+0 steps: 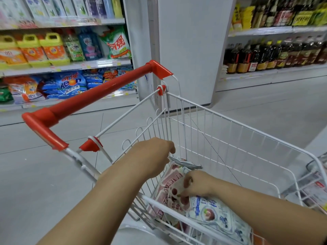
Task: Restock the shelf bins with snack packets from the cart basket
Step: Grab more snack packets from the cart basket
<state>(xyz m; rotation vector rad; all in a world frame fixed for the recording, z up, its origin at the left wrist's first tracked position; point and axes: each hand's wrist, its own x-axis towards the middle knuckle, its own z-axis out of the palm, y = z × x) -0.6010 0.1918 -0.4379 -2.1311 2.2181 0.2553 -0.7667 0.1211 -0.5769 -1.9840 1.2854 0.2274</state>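
Note:
A white wire cart basket [230, 131] with a red handle [99, 98] fills the middle of the view. Several snack packets lie in its near corner: pink-and-white ones [169, 181] and a pale blue-and-white one [212, 213]. My left hand [152, 156] reaches into the basket and pinches the crinkled top edge of a pink packet [184, 162]. My right hand [196, 184] is lower, fingers curled down on the stack, gripping a packet where the pink and blue ones meet. The packets underneath are partly hidden by my arms.
Shelves of detergent bags and bottles [53, 50] stand at the left, a white pillar [191, 50] straight ahead, and shelves of dark sauce bottles [276, 53] at the right. Grey tiled floor [44, 156] surrounds the cart. Another wire rack with packets [316, 188] sits at the right edge.

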